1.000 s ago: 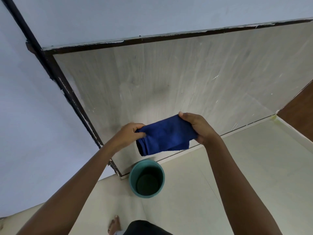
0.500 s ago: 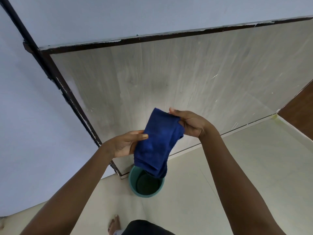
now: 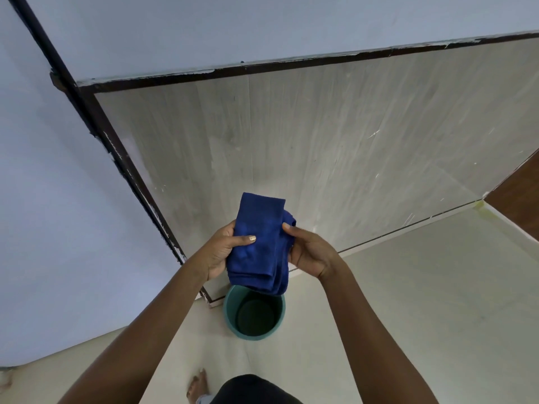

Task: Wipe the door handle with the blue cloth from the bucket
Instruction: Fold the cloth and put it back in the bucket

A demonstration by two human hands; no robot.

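A folded blue cloth (image 3: 258, 243) is held upright between both hands, above the bucket. My left hand (image 3: 223, 252) grips its left side with the thumb across the front. My right hand (image 3: 309, 252) holds its right edge. Below them on the floor stands a teal bucket (image 3: 253, 333), which looks empty inside. The pale wood-grain door (image 3: 320, 147) fills the view behind the hands. No door handle is in view.
A dark door frame (image 3: 96, 121) runs along the door's left and top edges, with a light blue wall (image 3: 52, 214) to the left. The floor is cream tile (image 3: 423, 287). My bare foot (image 3: 198, 386) shows at the bottom. A brown panel (image 3: 519, 196) is at the far right.
The cloth went from stretched sideways between the hands to folded lengthwise and upright. Both hands have come closer together around it.
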